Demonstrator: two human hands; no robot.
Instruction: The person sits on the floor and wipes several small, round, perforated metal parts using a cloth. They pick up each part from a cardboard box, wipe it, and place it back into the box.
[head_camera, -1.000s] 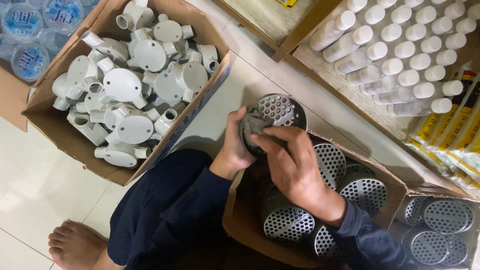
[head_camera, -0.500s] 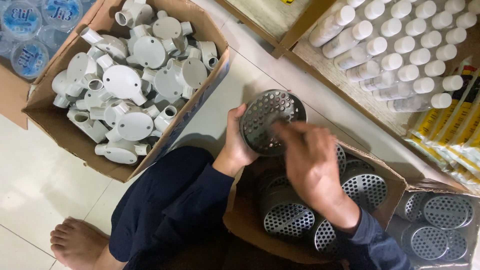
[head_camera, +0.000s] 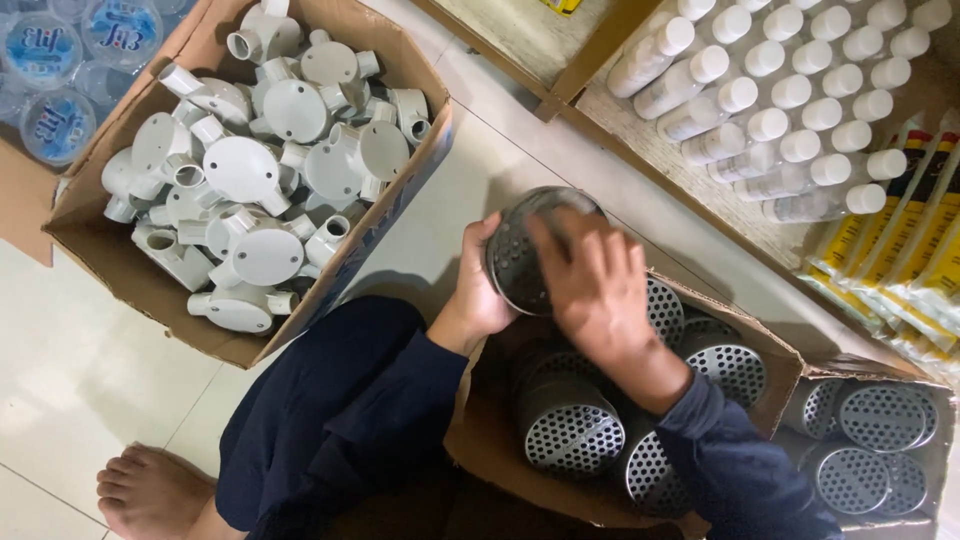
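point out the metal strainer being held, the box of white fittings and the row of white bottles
metal strainer (head_camera: 512, 255), head view, on its perforated face
box of white fittings (head_camera: 385, 235), head view, on its cardboard wall
white bottles (head_camera: 770, 125), head view, on one bottle's cap

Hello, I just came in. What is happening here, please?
A person sits on the floor and holds a round perforated metal strainer in both hands: the left hand grips its side and the right hand lies over its face. Under the hands is an open cardboard box with more such strainers. A second box to the side holds grey plastic junction boxes. White bottles lie in rows nearby.
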